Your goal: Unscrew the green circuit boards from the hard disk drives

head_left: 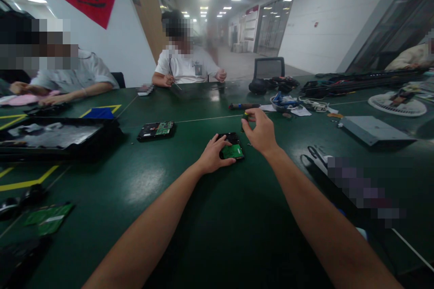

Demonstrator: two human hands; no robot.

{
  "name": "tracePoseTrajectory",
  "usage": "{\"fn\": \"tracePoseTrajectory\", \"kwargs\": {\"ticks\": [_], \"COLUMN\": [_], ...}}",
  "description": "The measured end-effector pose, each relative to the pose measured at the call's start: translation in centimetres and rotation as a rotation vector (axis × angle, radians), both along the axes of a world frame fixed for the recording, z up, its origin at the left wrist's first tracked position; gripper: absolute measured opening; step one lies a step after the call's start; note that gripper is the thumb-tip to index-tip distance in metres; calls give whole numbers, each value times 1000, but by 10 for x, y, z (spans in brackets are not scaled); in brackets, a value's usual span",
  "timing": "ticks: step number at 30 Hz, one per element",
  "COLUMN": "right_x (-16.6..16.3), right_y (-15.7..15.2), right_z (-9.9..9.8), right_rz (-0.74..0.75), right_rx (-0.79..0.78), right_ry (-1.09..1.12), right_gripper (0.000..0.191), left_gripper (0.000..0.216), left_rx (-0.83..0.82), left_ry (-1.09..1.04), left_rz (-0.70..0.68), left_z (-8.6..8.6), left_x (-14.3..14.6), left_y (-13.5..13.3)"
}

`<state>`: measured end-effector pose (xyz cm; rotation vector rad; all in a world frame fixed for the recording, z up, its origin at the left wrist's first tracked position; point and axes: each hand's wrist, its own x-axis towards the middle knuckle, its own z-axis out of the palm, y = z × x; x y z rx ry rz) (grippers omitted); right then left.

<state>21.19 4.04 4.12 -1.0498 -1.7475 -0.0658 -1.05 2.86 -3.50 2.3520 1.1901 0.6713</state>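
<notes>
A hard drive (pixel 233 151) with a green circuit board lies flat on the dark green table in front of me. My left hand (pixel 216 156) is closed over its left side, with the fingers on the far part and the thumb along the near edge. My right hand (pixel 260 131) is raised just to the right of the drive. Its thumb and fingers pinch a screwdriver (pixel 245 118) with a yellow-green handle, held roughly upright; its tip cannot be made out. Tiny screws (pixel 249 144) seem to lie beside the drive.
Another hard drive (pixel 156 131) lies left of centre, and a black tray (pixel 57 135) stands farther left. Loose green boards (pixel 50 219) are at the near left. To the right are a grey metal box (pixel 376 130), a bowl of cables (pixel 283 103) and a power strip (pixel 322 162). Several people sit around.
</notes>
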Motion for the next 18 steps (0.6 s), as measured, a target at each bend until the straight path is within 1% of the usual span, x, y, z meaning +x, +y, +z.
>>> {"fn": "tracePoseTrajectory", "kwargs": {"ticks": [6, 11, 14, 18], "right_x": [-1, -1, 0, -1], "right_y": [-2, 0, 1, -2], "right_z": [2, -1, -1, 3], "right_rz": [12, -30, -5, 11], "right_rx": [51, 31, 10, 53], "right_ry": [-74, -18, 4, -42], "right_gripper": [23, 22, 22, 20], "left_gripper": [70, 69, 69, 68], "left_rx": [3, -5, 3, 11], "left_ry": [-6, -7, -9, -16], "left_rz": [1, 1, -2, -1], "left_z": [-1, 0, -1, -2], "left_x": [0, -1, 0, 0], "left_y": [1, 0, 0, 1]}}
